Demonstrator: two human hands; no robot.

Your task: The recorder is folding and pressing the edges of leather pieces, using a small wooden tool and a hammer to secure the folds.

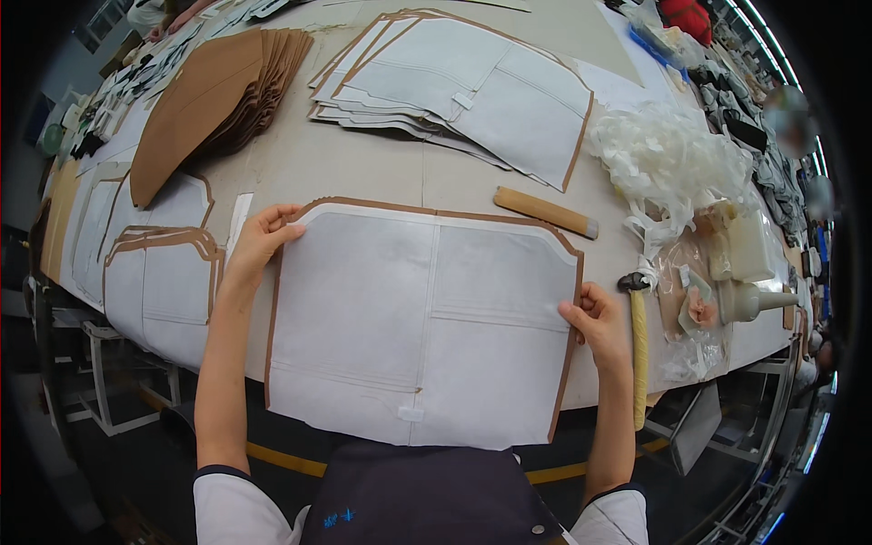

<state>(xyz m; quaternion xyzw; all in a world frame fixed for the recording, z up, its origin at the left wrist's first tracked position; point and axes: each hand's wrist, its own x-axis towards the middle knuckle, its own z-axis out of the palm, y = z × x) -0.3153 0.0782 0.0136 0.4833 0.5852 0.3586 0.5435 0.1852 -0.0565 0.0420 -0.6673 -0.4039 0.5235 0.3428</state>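
Fingers (292,231) of the person's left hand (258,242) are clamped on the ten o'clock edge of a large white, brown-edged, roughly rectangular panel (363,300); those of the right hand (601,325) pinch its three o'clock edge. Held before the person, the panel partly overhangs the near rim of the pale desk (363,168). Its long axis runs nine to three, dipping slightly toward three; its brown-trimmed edge with sloped corners points to twelve. Just beyond it, between one and two, lies a tan, grey-ended flat bar (543,212). A yellow-handled, black-headed hammer (639,354) lies at three, just beside the right hand. Crumpled translucent plastic film (677,163) crowds two o'clock; stacked white, brown-edged panels (509,82) sit at twelve, fanned brown sheets (195,100) between ten and eleven.
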